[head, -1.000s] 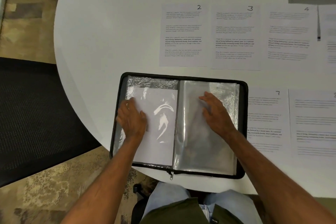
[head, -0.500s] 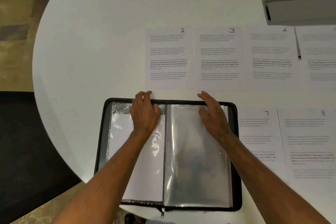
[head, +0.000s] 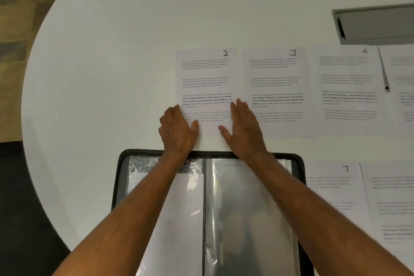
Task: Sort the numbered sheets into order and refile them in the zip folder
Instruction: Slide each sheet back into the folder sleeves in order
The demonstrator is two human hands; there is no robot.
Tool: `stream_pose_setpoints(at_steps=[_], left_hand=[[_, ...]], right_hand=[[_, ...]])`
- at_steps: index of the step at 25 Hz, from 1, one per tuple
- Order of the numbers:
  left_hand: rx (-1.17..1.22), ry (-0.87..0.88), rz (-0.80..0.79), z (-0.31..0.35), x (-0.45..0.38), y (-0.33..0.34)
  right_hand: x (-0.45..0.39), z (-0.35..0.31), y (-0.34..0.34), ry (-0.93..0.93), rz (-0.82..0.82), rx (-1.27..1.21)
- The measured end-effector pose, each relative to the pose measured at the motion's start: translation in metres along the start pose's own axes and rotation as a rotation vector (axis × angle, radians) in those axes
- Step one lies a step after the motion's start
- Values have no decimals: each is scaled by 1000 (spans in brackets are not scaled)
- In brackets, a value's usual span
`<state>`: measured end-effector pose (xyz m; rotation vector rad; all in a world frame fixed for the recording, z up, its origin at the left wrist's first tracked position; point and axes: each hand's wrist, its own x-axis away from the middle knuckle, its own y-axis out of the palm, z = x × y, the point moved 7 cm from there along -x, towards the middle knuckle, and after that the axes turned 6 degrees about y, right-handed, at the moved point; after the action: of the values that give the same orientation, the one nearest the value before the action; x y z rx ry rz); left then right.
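A black zip folder lies open at the table's near edge, with clear sleeves; the left sleeve holds a white sheet, the right sleeve looks empty. Just beyond it lies sheet 2. My left hand rests on that sheet's lower left edge, thumb on the paper. My right hand lies flat on its lower right edge, fingers straight. Sheet 3 and sheet 4 lie to the right in a row. Sheet 7 lies right of the folder.
The round white table has a grey cable hatch at the back right. A pen lies between sheet 4 and a further sheet. Another sheet lies right of sheet 7. Carpet and a black chair mat are at the left.
Both hands left the folder's sleeves and moved forward onto the lower corners of sheet 2. The view shifted forward with them.
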<state>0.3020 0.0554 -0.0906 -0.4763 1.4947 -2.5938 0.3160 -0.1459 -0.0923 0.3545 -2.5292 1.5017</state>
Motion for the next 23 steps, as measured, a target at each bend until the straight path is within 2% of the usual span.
stream_pose_setpoints(at_steps=[5,13,19,23], left_hand=[[-11,-100,2,3,-17,5],[342,-308,-10,-10,-41,4],[5,-103,-98,8,-19,10],[89,-15,-68,17,-12,20]], right_hand=[[-14,-3,24,-58,-39,242],[-15,-1,29,-40,-5,257],[-16,-1,28,-30,-14,260],[-17,0,27,-38,-22,263]])
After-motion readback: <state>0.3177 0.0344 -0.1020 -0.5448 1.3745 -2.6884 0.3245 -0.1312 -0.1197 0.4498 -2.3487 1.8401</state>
